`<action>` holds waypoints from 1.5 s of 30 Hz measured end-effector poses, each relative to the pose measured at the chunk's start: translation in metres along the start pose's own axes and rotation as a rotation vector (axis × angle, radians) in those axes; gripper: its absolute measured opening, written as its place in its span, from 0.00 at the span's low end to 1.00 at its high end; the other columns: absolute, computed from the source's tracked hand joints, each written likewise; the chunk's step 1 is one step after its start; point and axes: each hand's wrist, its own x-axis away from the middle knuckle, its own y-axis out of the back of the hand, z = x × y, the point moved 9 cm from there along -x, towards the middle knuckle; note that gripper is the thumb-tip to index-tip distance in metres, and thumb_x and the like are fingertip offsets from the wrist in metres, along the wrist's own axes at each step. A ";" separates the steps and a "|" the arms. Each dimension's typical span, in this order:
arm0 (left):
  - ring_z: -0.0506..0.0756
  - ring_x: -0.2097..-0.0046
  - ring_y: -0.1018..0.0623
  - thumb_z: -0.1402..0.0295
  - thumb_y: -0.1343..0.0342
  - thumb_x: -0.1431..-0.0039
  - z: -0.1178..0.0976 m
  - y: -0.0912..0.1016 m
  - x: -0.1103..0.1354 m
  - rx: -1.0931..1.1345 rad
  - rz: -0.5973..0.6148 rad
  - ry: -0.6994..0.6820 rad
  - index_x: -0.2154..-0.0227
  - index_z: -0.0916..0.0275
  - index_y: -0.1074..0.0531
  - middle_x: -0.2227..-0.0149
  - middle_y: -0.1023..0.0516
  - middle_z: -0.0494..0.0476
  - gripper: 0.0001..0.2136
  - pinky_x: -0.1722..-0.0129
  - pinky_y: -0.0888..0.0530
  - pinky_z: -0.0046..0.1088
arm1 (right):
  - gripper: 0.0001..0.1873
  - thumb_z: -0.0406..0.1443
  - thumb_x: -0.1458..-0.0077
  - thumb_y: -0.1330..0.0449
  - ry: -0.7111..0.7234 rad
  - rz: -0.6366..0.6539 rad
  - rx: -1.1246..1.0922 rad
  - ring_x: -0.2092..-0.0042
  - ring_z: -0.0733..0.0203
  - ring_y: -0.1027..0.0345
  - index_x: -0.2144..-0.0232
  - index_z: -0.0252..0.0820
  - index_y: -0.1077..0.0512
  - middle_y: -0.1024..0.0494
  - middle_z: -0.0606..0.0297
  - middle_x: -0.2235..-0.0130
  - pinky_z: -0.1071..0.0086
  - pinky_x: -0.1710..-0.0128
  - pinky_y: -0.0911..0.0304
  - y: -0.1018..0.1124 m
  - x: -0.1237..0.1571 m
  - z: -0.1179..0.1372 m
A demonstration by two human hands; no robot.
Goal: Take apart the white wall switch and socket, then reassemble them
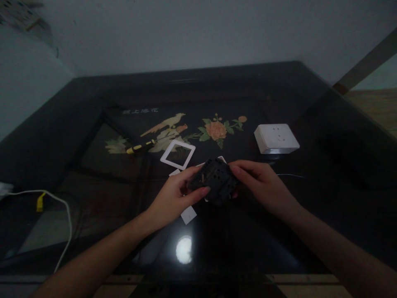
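Observation:
Between my two hands is the black back of a wall socket (215, 182), raised over the dark table, with a bit of white edge showing behind it. My left hand (176, 192) grips its left side, thumb across the black back. On the far right corner, the fingers of my right hand (256, 178) are closed, pinching the edge. A white square frame (164, 159) lies just beyond my left hand. Below that hand sits a small white piece (188, 215), partly covered. My fingers hide parts of the socket's rim.
A boxy white wall socket (277, 138) stands to the right on the glossy black table (235, 244). A yellow and black screwdriver (139, 147) lies left of the frame. At the left, a white cable (68, 219) with a yellow tag (40, 203) runs toward the front edge.

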 end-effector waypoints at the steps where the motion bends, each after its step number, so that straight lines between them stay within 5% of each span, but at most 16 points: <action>1: 0.56 0.59 0.18 0.63 0.37 0.43 0.003 0.000 -0.001 0.068 -0.008 0.038 0.51 0.63 0.26 0.57 0.17 0.57 0.18 0.62 0.22 0.27 | 0.11 0.39 0.37 0.43 -0.031 0.035 -0.081 0.72 0.64 0.22 0.58 0.43 0.22 0.17 0.67 0.66 0.73 0.74 0.25 -0.004 0.000 -0.005; 8: 0.57 0.60 0.17 0.59 0.34 0.44 0.020 0.003 -0.003 0.287 -0.048 0.206 0.54 0.64 0.24 0.59 0.17 0.59 0.19 0.60 0.20 0.31 | 0.28 0.31 0.50 0.32 -0.120 0.105 -0.299 0.52 0.56 0.21 0.47 0.44 0.31 0.19 0.60 0.50 0.61 0.51 0.24 -0.016 0.002 -0.026; 13: 0.57 0.58 0.18 0.55 0.38 0.41 0.022 0.003 -0.002 0.347 -0.039 0.208 0.54 0.64 0.24 0.55 0.18 0.60 0.19 0.59 0.19 0.33 | 0.27 0.30 0.49 0.33 -0.126 0.095 -0.296 0.50 0.56 0.22 0.46 0.45 0.32 0.21 0.59 0.47 0.59 0.49 0.24 -0.015 0.004 -0.027; 19: 0.52 0.64 0.19 0.54 0.37 0.42 0.023 0.010 0.000 0.294 -0.098 0.204 0.56 0.64 0.22 0.60 0.17 0.58 0.19 0.67 0.23 0.22 | 0.29 0.29 0.50 0.33 -0.114 0.131 -0.333 0.49 0.57 0.23 0.46 0.45 0.33 0.21 0.60 0.47 0.61 0.49 0.24 -0.022 0.006 -0.026; 34: 0.57 0.55 0.19 0.54 0.38 0.41 0.015 0.013 0.001 0.185 -0.163 0.082 0.54 0.63 0.22 0.56 0.17 0.59 0.19 0.58 0.25 0.27 | 0.24 0.30 0.46 0.39 -0.092 0.096 -0.220 0.50 0.58 0.24 0.47 0.46 0.36 0.23 0.59 0.48 0.63 0.52 0.24 -0.024 0.011 -0.017; 45: 0.50 0.70 0.21 0.57 0.29 0.51 0.026 0.007 0.006 0.616 -0.254 0.247 0.65 0.63 0.19 0.72 0.19 0.52 0.16 0.69 0.25 0.21 | 0.26 0.27 0.52 0.30 -0.212 0.202 -0.636 0.56 0.68 0.24 0.52 0.48 0.30 0.21 0.69 0.57 0.74 0.55 0.27 -0.037 0.018 -0.014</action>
